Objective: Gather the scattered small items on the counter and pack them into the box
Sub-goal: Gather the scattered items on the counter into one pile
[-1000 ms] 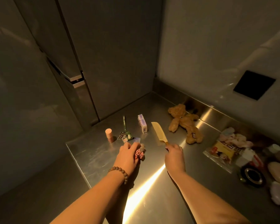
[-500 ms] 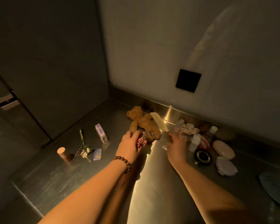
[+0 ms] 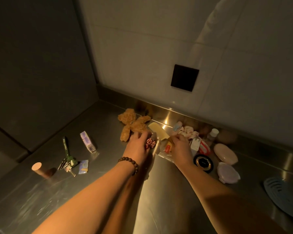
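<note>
We read only "I WANT YOU" on the green key strap [image 3: 65, 146], at nine o'clock; print on the other items stays illegible.

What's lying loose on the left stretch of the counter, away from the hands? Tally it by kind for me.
Pink-capped tube: 1
Bunch of keys on a green strap: 1
Small flat packet: 1
Small purple carton: 1
Total: 4

The plush bear and the pile on the right are not counted.
</note>
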The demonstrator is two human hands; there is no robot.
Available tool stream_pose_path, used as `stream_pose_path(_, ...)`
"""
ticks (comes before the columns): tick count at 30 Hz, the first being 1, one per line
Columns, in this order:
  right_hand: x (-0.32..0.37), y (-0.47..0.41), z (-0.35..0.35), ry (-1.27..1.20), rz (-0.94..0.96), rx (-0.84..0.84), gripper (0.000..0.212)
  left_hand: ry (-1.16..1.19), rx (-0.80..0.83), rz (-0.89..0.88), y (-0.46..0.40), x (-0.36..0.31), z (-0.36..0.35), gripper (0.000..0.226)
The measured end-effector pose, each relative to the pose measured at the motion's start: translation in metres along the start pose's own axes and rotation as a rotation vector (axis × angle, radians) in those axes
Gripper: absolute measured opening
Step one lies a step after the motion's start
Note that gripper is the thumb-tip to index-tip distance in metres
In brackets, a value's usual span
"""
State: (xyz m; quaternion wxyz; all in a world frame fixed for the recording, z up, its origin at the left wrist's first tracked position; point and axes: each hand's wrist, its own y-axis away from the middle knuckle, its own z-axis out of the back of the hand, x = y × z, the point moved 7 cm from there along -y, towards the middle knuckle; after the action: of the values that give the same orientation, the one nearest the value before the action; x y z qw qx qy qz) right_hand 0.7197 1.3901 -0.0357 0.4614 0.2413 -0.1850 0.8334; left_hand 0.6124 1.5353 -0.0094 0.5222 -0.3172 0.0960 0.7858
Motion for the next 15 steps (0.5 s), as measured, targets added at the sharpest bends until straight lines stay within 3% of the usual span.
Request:
stream_pose_path(3, 0.023, -0.006, 0.007, -0.211, 0.109, -0.027, 0.043, 0.020, -0.023, -0.049, -0.006, -0.008, -0.005, 0.041)
stream_pose_path(7, 0.054, -0.013, 0.006, -0.470, 0.159, 0.160, 0.045, 0.040, -0.084, -0.117, -0.018, -0.026, -0.007, 0.043)
stream_pose_path(9, 0.052, -0.022, 0.013, -0.502, 0.130, 0.108, 0.041, 0.078, -0.099, -0.152, -0.028, -0.032, -0.005, 0.046)
stream_pose_path(15, 0.025, -0.058, 0.031, -0.298, -0.013, -0.168, 0.033, 0.184, -0.012, -0.130, -0.066, -0.040, -0.015, 0.056)
